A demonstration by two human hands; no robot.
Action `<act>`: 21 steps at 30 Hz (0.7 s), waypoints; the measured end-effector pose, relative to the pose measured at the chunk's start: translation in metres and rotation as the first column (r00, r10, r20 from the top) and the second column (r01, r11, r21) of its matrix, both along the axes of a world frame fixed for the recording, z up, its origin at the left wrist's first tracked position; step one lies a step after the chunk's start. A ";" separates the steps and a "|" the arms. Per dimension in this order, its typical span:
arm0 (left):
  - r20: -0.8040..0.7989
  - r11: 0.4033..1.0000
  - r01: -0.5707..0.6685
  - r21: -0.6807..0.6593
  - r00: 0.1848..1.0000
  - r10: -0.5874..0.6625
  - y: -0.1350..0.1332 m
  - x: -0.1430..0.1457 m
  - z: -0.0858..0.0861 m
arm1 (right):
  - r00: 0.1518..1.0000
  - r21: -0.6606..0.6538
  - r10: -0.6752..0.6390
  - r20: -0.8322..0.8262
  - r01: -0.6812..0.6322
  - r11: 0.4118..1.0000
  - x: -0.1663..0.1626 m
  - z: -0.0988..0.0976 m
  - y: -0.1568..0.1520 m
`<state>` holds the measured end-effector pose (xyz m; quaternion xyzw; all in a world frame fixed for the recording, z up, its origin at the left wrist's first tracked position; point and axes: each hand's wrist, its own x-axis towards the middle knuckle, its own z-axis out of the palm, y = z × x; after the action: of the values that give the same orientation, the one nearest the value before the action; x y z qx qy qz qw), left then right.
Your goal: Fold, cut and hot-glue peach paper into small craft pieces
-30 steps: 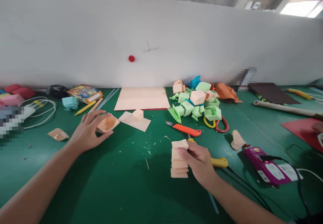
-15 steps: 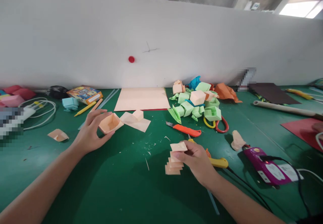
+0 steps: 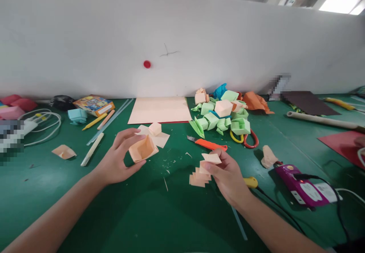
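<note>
My left hand (image 3: 121, 158) is closed around a small peach paper box (image 3: 143, 149), thumb below and fingers along the back, with its open side facing me. Pinched between thumb and fingers of my right hand (image 3: 228, 175) is a peach folded paper strip (image 3: 199, 177), its stepped pleats hanging down to the left. Just beyond the box lies a flat peach paper piece (image 3: 162, 140) with a small peach block (image 3: 155, 128) on it. An orange craft knife (image 3: 211, 144) with its blade out rests beyond my right hand. A yellow-handled tool (image 3: 251, 182) is partly hidden behind that hand.
Folded green and peach paper shapes (image 3: 212, 120) are heaped at the back, near scissors (image 3: 251, 139). Peach sheets (image 3: 159, 110) lie by the wall. A purple power adapter (image 3: 299, 186) with cables sits right. Markers (image 3: 92, 149) and a colourful box (image 3: 94, 104) stand left. Another person's hand (image 3: 359, 142) shows far right.
My left hand has moved right with the paper box, nearer the other hand, uncovering a pale marker. My right hand has risen slightly and shifted right with the pleated strip.
</note>
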<state>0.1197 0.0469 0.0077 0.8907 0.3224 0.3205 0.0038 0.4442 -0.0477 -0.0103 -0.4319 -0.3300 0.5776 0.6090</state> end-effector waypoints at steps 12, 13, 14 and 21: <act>-0.010 0.950 0.130 -0.284 0.990 -0.138 -0.026 0.028 -0.002 | 0.912 0.072 -0.007 0.411 -0.025 0.997 0.007 0.005 -0.003; -0.016 0.943 0.134 -0.303 0.989 -0.146 -0.028 0.030 -0.003 | 0.904 0.072 -0.005 0.426 -0.028 0.997 0.008 0.005 -0.003; -0.019 0.939 0.140 -0.315 0.988 -0.154 -0.029 0.031 -0.003 | 0.900 0.075 -0.004 0.436 -0.032 0.997 0.008 0.006 -0.003; -0.001 0.910 0.181 -0.372 0.981 -0.195 -0.033 0.035 -0.013 | 0.882 0.072 0.022 0.471 -0.063 0.995 0.009 0.007 0.000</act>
<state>0.1545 0.0135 -0.0049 0.9067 0.2900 0.2352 0.1964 0.4531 -0.0478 -0.0028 -0.5252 -0.5013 0.4544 0.5161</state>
